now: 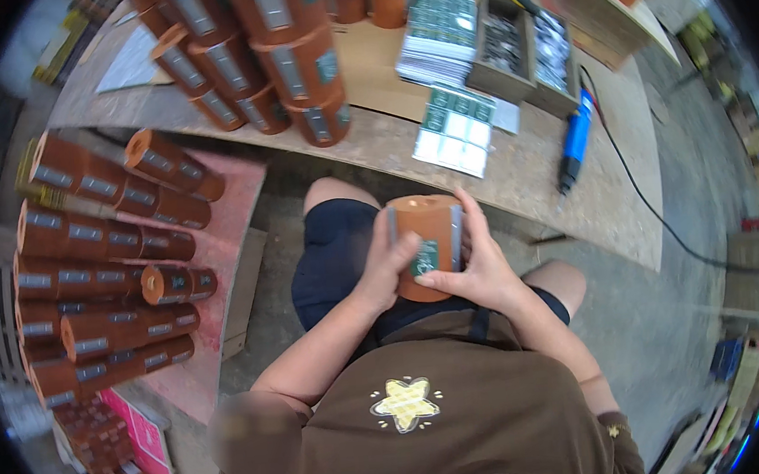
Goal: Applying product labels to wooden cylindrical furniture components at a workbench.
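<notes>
Between my hands, above my lap, I hold an orange-brown cylinder [436, 224] with a green label [428, 256] on its side and grey metal strips down its edges. My left hand [384, 268] wraps its left side, thumb across the front by the label. On the other side, my right hand [486, 269] grips it, with the thumb at the label's lower edge and fingers stretched up along the side. A sheet of green-and-white labels [456, 131] lies on the bench edge just beyond, beside a thick stack of such sheets [438, 36].
Tall stacks of similar cylinders [299, 65] stand on the wooden bench [373, 148]. More lie in rows [102, 223] on a pink-topped table [237, 181] at left. Wooden boxes of small metal parts [505, 40] and a corded blue power screwdriver [577, 137] are at right.
</notes>
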`<state>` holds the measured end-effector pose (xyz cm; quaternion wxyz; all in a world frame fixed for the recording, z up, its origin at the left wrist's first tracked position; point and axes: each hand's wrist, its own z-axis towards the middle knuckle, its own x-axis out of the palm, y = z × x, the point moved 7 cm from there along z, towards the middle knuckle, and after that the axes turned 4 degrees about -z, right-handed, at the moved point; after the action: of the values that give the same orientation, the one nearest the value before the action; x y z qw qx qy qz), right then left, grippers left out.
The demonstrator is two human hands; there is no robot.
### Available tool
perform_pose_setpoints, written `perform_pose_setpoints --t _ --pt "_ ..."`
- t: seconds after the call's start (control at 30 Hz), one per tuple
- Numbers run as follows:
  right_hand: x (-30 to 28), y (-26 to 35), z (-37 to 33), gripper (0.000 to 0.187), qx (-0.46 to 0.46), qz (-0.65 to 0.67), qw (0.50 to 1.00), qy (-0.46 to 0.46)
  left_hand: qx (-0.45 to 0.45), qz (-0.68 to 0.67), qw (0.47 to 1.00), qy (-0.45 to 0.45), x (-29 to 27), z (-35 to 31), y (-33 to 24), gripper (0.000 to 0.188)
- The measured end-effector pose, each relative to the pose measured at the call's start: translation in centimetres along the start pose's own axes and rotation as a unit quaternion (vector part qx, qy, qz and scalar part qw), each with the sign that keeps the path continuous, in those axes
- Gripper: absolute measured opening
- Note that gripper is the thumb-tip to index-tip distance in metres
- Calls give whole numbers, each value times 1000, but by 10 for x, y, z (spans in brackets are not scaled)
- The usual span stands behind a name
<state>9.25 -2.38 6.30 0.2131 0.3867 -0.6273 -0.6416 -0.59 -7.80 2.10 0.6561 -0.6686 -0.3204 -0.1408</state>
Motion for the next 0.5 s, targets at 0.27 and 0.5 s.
perform_pose_setpoints --t 0.27,0.5 --pt "17 18 10 104 -48 -189 981 -12 145 202 966 -63 -36 -2 -44 74" --pt "16 6 23 78 -31 -216 975 38 288 140 856 -406 -211 -52 -79 70"
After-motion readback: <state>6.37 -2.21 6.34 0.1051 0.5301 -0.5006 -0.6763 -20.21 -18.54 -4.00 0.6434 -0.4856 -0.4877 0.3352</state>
